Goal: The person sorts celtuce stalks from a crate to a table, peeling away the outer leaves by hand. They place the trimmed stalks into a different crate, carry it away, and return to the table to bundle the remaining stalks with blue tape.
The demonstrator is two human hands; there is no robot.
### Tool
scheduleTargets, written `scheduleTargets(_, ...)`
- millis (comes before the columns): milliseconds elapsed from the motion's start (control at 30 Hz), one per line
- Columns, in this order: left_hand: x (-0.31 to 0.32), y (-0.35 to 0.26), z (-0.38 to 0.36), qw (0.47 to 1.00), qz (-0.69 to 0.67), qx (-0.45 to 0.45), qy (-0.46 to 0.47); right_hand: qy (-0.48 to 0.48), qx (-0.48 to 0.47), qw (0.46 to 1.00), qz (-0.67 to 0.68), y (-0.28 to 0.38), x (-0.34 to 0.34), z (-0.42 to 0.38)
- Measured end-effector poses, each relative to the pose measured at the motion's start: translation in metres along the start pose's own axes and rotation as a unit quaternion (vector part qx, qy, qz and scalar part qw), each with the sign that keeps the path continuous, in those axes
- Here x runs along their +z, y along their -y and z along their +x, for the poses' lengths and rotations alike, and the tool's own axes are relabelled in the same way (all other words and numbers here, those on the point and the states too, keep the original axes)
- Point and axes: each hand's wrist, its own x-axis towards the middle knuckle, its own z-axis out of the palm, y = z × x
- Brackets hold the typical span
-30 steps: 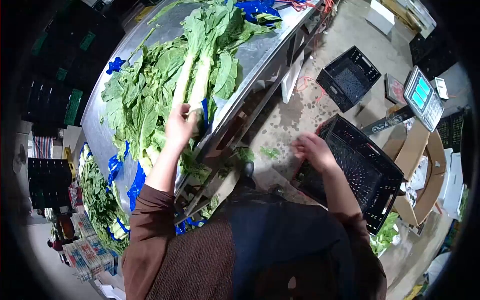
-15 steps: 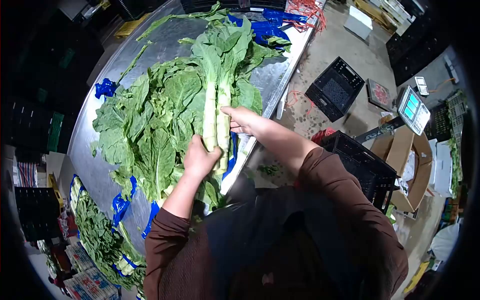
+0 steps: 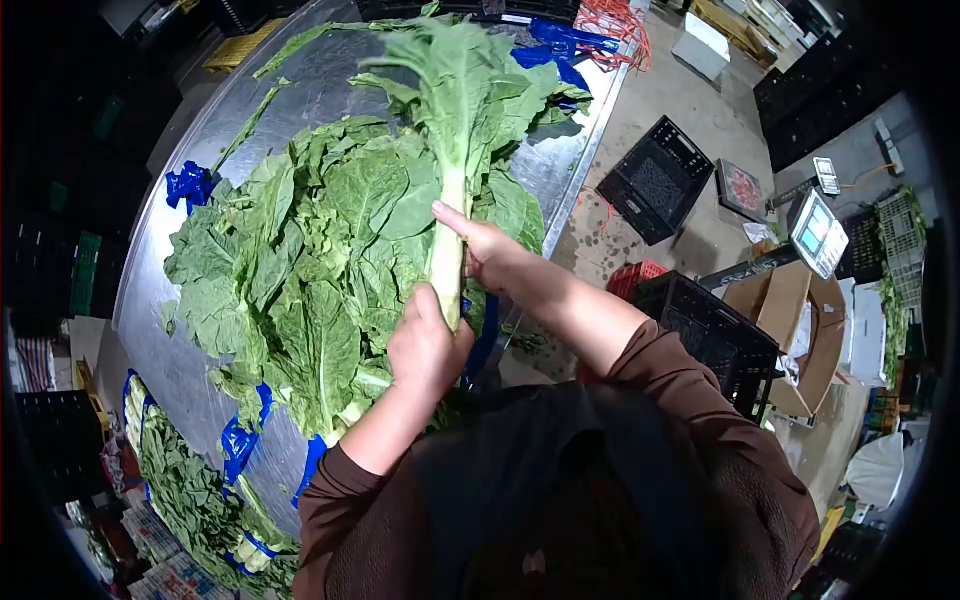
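Stem lettuce [image 3: 449, 262] over the leaf heap [image 3: 330, 205] on the metal desk [image 3: 205, 345], leafy top blurred, butt end partly hidden! Left hand [image 3: 425, 340] angles up from below, its grip wrapped round the base; right hand [image 3: 477, 243] comes across, grip clamped mid-stalk, thumb pointing up it, fingers largely out of sight.

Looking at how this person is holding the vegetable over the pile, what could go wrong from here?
The leafy top overlaps the loose leaves, so it might drag some along or tear. The left hand and right hand both hold the pale stalk, leaving the top unsupported; it could flop or snap if swung quickly. Blue plastic lies close to the leaf tips and might snag them.
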Motion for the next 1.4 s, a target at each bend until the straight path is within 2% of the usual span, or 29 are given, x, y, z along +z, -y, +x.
scheduleTargets(67,0.002,0.004,-0.004,0.978,0.047,0.143,-0.143,-0.001,-0.001,1.000,0.011,0.011,0.011,-0.015)
scheduleTargets(133,-0.005,0.001,-0.006,0.968,0.042,0.176,-0.175,0.072,-0.103,0.992,0.026,0.021,0.021,-0.033)
scheduleTargets(167,-0.011,-0.001,-0.007,0.955,0.038,0.211,-0.207,0.073,-0.105,0.991,0.025,0.029,0.028,-0.045)
scheduleTargets(233,-0.027,-0.003,-0.006,0.955,-0.097,0.211,-0.185,0.071,-0.184,0.980,0.018,0.047,0.038,-0.067)
scheduleTargets(267,-0.041,-0.007,-0.006,0.960,-0.247,0.108,-0.071,0.175,-0.210,0.962,0.015,0.047,0.022,-0.056)
scheduleTargets(333,-0.064,-0.020,-0.005,0.961,-0.222,0.159,-0.042,0.196,-0.233,0.952,0.042,0.053,0.020,-0.061)
scheduleTargets(400,-0.058,-0.026,-0.005,0.960,-0.215,0.172,-0.050,0.224,-0.248,0.939,0.078,0.061,0.017,-0.068)
scheduleTargets(467,-0.046,-0.025,0.001,0.942,-0.188,0.262,-0.093,0.183,-0.310,0.928,0.099,0.061,0.015,-0.070)
scheduleTargets(500,-0.039,-0.028,0.001,0.939,-0.187,0.268,-0.107,0.168,-0.295,0.938,0.073,0.064,0.010,-0.080)
scheduleTargets(567,-0.033,-0.034,-0.002,0.927,-0.204,0.303,-0.089,0.154,-0.338,0.927,0.047,0.066,-0.002,-0.093)
scheduleTargets(633,-0.029,-0.046,-0.001,0.919,-0.203,0.331,-0.071,0.172,-0.359,0.909,0.123,0.065,-0.017,-0.095)
scheduleTargets(667,-0.025,-0.051,-0.001,0.926,-0.203,0.316,-0.034,0.187,-0.364,0.894,0.180,0.064,-0.023,-0.097)
scheduleTargets(700,-0.022,-0.057,-0.001,0.933,-0.202,0.299,0.005,0.183,-0.380,0.890,0.173,0.063,-0.029,-0.106)
scheduleTargets(767,-0.014,-0.067,-0.001,0.931,-0.199,0.302,0.046,0.098,-0.378,0.912,0.127,0.059,-0.048,-0.128)
scheduleTargets(800,-0.006,-0.072,-0.001,0.923,-0.192,0.329,0.047,0.068,-0.408,0.899,0.144,0.056,-0.051,-0.135)
scheduleTargets(967,0.032,-0.104,-0.003,0.886,-0.187,0.415,0.093,0.007,-0.472,0.871,0.138,0.030,-0.091,-0.195)
scheduleTargets(1067,0.031,-0.142,-0.011,0.845,-0.193,0.446,0.222,-0.069,-0.523,0.839,0.136,0.014,-0.115,-0.245)
scheduleTargets(1133,0.053,-0.151,-0.004,0.830,-0.218,0.404,0.317,-0.106,-0.556,0.815,0.126,-0.002,-0.137,-0.278)
scheduleTargets(1200,0.065,-0.160,0.004,0.865,-0.186,0.388,0.257,-0.189,-0.602,0.765,0.128,-0.026,-0.163,-0.306)
scheduleTargets(1233,0.074,-0.159,0.015,0.883,-0.166,0.383,0.213,-0.222,-0.616,0.737,0.171,-0.041,-0.172,-0.319)
scheduleTargets(1267,0.084,-0.155,0.027,0.901,-0.104,0.398,0.135,-0.240,-0.621,0.732,0.148,-0.068,-0.198,-0.330)
scheduleTargets(1300,0.096,-0.147,0.041,0.913,-0.025,0.403,0.065,-0.265,-0.612,0.729,0.154,-0.089,-0.214,-0.343)
scheduleTargets(1333,0.111,-0.134,0.057,0.915,0.047,0.401,0.001,-0.343,-0.589,0.708,0.186,-0.105,-0.219,-0.357)
scheduleTargets(1400,0.137,-0.106,0.087,0.923,0.164,0.346,-0.037,-0.455,-0.541,0.669,0.230,-0.147,-0.247,-0.373)
